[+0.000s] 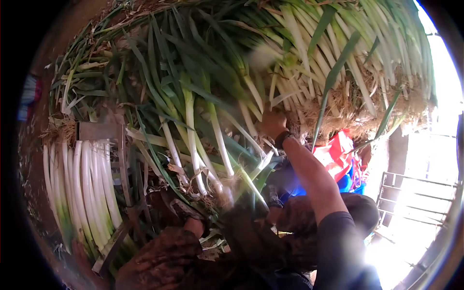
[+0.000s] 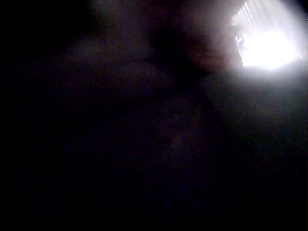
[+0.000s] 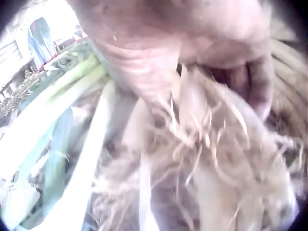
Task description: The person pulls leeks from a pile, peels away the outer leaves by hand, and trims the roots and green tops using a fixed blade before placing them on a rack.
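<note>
Out ahead in the head view, my right hand is at the root ends of the heaped long green onions. The right wrist view shows the thumb and curled fingers of that hand around the base of a green onion, its pale roots spread out. Loose green onions with white stems lie to the left of the hand. My left hand is not made out in the head view, and its wrist view is nearly black, with only a blurred reddish patch.
At the left, a bundle of white-stemmed green onions stands against a metal frame. A red bag lies right of my forearm, beside something blue. Farther right is a wire rack in glaring light. My bent knees are near.
</note>
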